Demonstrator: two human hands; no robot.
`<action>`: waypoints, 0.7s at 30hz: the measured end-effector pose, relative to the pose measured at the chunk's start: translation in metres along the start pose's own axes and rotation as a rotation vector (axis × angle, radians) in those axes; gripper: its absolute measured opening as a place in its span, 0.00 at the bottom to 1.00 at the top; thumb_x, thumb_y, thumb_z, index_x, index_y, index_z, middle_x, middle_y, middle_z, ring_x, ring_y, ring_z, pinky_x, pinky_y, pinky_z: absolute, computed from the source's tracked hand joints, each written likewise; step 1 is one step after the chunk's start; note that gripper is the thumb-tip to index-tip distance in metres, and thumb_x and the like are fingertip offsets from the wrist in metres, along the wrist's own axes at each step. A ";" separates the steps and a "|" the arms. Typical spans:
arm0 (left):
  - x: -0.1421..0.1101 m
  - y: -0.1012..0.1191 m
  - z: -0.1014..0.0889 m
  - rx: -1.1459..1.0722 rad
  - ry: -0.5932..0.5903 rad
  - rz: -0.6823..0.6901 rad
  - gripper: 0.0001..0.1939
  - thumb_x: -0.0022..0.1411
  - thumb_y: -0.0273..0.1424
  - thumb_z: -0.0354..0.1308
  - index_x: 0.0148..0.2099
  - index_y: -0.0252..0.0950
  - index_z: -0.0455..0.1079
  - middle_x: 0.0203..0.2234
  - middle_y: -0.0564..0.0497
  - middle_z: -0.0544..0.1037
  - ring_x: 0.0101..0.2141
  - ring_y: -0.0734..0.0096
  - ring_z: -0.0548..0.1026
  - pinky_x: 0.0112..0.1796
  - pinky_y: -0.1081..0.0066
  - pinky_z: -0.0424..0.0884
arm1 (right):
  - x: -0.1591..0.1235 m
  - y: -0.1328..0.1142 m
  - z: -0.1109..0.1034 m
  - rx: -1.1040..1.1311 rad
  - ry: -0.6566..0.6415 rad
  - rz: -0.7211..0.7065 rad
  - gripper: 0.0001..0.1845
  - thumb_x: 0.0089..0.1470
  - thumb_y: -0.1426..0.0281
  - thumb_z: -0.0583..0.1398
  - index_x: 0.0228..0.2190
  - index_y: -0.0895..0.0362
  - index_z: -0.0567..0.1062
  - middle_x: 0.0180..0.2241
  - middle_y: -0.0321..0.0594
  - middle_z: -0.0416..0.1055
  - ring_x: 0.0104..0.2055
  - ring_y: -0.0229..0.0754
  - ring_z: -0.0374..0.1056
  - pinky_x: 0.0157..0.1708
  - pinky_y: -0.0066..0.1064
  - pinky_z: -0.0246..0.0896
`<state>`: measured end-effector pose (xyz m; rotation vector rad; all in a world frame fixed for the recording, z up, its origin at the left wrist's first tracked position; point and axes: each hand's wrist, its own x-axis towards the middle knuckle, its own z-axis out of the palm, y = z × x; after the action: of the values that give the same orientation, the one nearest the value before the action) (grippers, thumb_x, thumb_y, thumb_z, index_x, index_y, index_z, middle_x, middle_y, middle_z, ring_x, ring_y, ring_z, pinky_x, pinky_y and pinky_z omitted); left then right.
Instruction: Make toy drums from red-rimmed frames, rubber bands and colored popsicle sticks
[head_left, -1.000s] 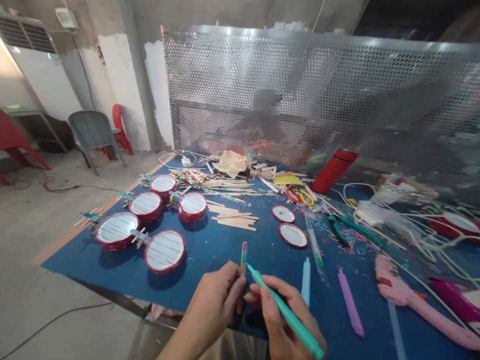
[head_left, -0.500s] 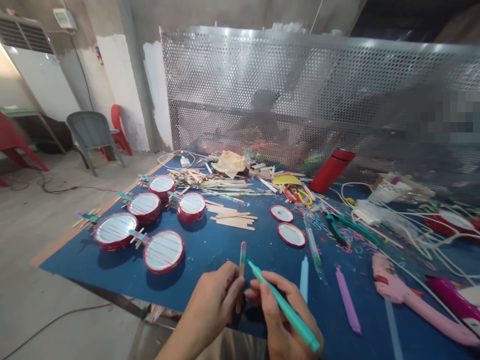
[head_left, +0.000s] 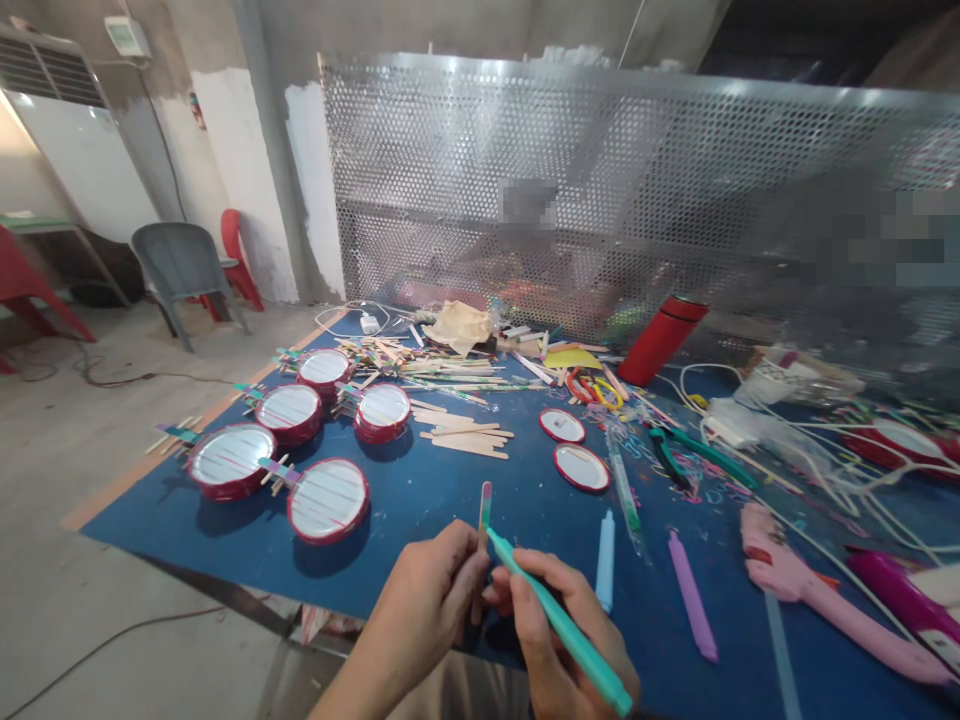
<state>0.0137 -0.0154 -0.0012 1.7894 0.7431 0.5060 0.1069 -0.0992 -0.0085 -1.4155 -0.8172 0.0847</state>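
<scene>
Between the thumb and fingers of my left hand (head_left: 435, 590) a wooden craft stick (head_left: 486, 505) stands upright, its top end coloured purple and green. My right hand (head_left: 574, 620) grips a turquoise marker (head_left: 566, 625) like a pen, and the marker's tip meets the stick's edge just below the green band. A light blue marker (head_left: 605, 560) and a purple marker (head_left: 691, 595) lie on the blue table to the right of my hands. Toward the left sit several red-rimmed round banjo-like pieces (head_left: 328, 500) with white faces and coloured stick necks.
Loose craft sticks (head_left: 469, 437) lie mid-table, near two red-rimmed discs (head_left: 582, 467). On the right are a pink glue gun (head_left: 825, 600), green-handled pliers (head_left: 705, 455), white cables and a leaning red flask (head_left: 661, 340). A perforated metal panel (head_left: 450, 150) stands behind the table.
The marker in my right hand has shifted slightly left, bringing its tip from just beside the craft stick onto it. My left hand keeps the stick nearly still.
</scene>
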 end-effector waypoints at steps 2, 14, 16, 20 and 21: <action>0.000 0.001 0.000 -0.003 -0.002 -0.005 0.12 0.69 0.36 0.45 0.31 0.40 0.58 0.17 0.59 0.67 0.18 0.76 0.66 0.20 0.80 0.60 | 0.000 0.000 0.000 -0.015 -0.004 0.011 0.08 0.55 0.62 0.62 0.32 0.54 0.79 0.25 0.34 0.77 0.25 0.38 0.74 0.30 0.27 0.69; 0.000 0.001 -0.001 -0.007 0.008 0.004 0.12 0.69 0.35 0.46 0.30 0.40 0.58 0.18 0.59 0.68 0.18 0.76 0.66 0.20 0.80 0.61 | 0.002 0.001 -0.001 -0.018 -0.029 0.022 0.09 0.56 0.62 0.61 0.33 0.54 0.78 0.25 0.34 0.77 0.23 0.38 0.74 0.27 0.27 0.69; -0.001 0.002 -0.001 -0.007 0.007 0.010 0.12 0.68 0.34 0.46 0.30 0.40 0.58 0.17 0.59 0.67 0.17 0.76 0.66 0.20 0.80 0.60 | 0.002 0.002 -0.001 -0.016 -0.030 0.021 0.09 0.56 0.62 0.61 0.33 0.54 0.78 0.25 0.34 0.77 0.24 0.38 0.74 0.28 0.27 0.70; -0.001 0.003 -0.001 -0.005 0.008 0.010 0.12 0.68 0.34 0.46 0.30 0.40 0.59 0.16 0.59 0.68 0.17 0.76 0.66 0.20 0.80 0.60 | 0.001 0.002 0.000 -0.010 -0.039 0.038 0.10 0.55 0.61 0.62 0.32 0.55 0.78 0.28 0.38 0.79 0.25 0.39 0.75 0.25 0.27 0.69; -0.001 0.003 -0.001 -0.009 0.007 0.007 0.11 0.68 0.34 0.46 0.31 0.40 0.59 0.17 0.59 0.68 0.17 0.76 0.67 0.20 0.80 0.61 | 0.001 0.002 0.000 -0.010 -0.040 0.039 0.10 0.55 0.61 0.62 0.32 0.55 0.78 0.28 0.38 0.79 0.24 0.39 0.75 0.25 0.26 0.69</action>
<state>0.0125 -0.0160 0.0020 1.7835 0.7392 0.5198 0.1083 -0.0986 -0.0096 -1.4430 -0.8238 0.1390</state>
